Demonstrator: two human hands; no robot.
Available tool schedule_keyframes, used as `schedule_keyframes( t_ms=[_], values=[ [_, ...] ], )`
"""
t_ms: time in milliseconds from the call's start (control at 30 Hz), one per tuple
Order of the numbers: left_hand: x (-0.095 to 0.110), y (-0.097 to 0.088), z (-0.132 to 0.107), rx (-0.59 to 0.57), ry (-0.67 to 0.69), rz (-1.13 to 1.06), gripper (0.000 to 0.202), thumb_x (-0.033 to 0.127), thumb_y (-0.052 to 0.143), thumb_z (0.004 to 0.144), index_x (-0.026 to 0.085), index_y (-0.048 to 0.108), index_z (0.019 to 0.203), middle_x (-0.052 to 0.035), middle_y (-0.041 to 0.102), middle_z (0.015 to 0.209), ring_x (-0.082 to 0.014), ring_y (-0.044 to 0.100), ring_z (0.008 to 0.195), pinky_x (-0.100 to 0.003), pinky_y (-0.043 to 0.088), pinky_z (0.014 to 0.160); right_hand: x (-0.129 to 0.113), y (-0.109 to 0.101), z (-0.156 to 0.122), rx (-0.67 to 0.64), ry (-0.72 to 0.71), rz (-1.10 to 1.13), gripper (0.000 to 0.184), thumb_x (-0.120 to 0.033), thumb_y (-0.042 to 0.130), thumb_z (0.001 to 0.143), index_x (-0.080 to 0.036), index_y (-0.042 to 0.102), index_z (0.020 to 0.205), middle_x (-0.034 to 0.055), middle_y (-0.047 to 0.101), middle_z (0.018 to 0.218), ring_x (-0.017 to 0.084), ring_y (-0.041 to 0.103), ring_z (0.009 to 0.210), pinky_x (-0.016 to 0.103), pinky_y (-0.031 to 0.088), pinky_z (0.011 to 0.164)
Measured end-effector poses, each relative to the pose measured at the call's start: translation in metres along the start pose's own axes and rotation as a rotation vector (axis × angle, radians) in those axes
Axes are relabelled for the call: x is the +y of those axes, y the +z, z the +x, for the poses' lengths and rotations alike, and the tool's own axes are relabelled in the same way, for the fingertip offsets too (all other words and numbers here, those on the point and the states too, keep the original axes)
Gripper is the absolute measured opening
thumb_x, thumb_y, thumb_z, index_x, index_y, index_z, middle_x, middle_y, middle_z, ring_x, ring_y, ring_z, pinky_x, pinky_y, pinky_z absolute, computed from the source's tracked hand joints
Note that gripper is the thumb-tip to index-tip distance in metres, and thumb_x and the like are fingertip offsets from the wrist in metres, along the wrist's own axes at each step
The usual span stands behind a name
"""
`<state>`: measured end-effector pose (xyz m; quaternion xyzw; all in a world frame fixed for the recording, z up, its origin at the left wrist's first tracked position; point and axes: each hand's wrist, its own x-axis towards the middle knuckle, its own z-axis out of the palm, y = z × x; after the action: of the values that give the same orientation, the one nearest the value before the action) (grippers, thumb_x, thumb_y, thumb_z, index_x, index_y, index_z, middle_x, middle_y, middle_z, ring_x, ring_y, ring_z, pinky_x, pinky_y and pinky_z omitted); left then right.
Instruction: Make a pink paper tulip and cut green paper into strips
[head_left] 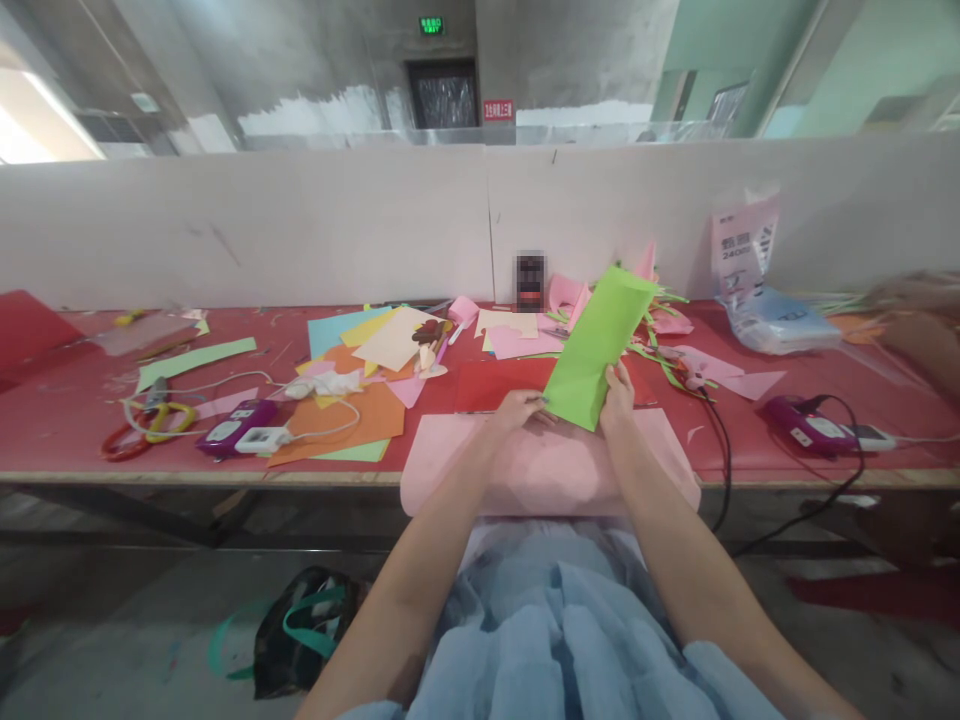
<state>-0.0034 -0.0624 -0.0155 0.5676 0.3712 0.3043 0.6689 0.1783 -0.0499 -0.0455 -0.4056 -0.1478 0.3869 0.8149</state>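
Note:
A bright green strip of paper [604, 335] is held up at a tilt above the table, its upper end leaning away to the right. My right hand [618, 398] grips its right edge, thumb on the front face. At the lower left corner, my left hand [523, 408] pinches the paper between thumb and fingers. Below both hands a large pink sheet [457, 470] curves over the table's front edge. Just behind the hands lies a red sheet [495, 380], partly covered by the green paper.
Coloured paper sheets [337, 415] and scissors [154, 425] lie to the left, near a purple device [238, 428] with a cable. A second purple device [806, 425] and a plastic bag [780, 315] are on the right. A white partition [337, 225] stands behind the red table [67, 430].

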Motion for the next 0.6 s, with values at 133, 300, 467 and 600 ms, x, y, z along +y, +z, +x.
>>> schedule_keyframes(
  t_ms=[133, 300, 467, 600],
  values=[
    [0.001, 0.000, -0.002, -0.007, -0.011, 0.018, 0.007, 0.014, 0.053, 0.075, 0.009, 0.058, 0.075, -0.0078, 0.067, 0.059, -0.0159, 0.064, 0.055, -0.022, 0.049, 0.050, 0.004, -0.002, 0.005, 0.093, 0.000, -0.032, 0.027, -0.031, 0.060, 0.066, -0.019, 0.060, 0.091, 0.0002, 0.067, 0.089, 0.012, 0.062, 0.076, 0.026, 0.052, 0.070],
    [0.001, 0.000, -0.002, -0.014, -0.019, 0.017, 0.007, 0.016, 0.055, 0.075, 0.010, 0.057, 0.073, -0.0073, 0.066, 0.058, -0.0153, 0.064, 0.053, -0.022, 0.048, 0.050, 0.010, -0.007, 0.010, 0.132, -0.019, -0.058, 0.025, -0.038, 0.063, 0.064, -0.018, 0.058, 0.079, -0.0005, 0.067, 0.077, 0.012, 0.061, 0.069, 0.026, 0.051, 0.064],
    [0.000, 0.000, -0.002, -0.019, -0.023, 0.027, 0.008, 0.019, 0.056, 0.075, 0.011, 0.057, 0.075, -0.0082, 0.067, 0.060, -0.0163, 0.064, 0.054, -0.023, 0.048, 0.049, 0.010, -0.007, 0.010, 0.135, -0.053, -0.066, 0.023, -0.038, 0.062, 0.063, -0.020, 0.057, 0.076, -0.0029, 0.066, 0.075, 0.011, 0.061, 0.069, 0.023, 0.050, 0.064],
    [-0.002, -0.002, 0.001, -0.003, -0.001, 0.019, 0.009, 0.019, 0.056, 0.074, 0.010, 0.057, 0.076, -0.0079, 0.067, 0.059, -0.0163, 0.064, 0.055, -0.024, 0.049, 0.053, 0.002, 0.000, 0.002, 0.114, 0.000, -0.017, 0.025, -0.037, 0.062, 0.065, -0.019, 0.058, 0.083, -0.0019, 0.066, 0.082, 0.011, 0.061, 0.073, 0.024, 0.051, 0.066]
  ],
)
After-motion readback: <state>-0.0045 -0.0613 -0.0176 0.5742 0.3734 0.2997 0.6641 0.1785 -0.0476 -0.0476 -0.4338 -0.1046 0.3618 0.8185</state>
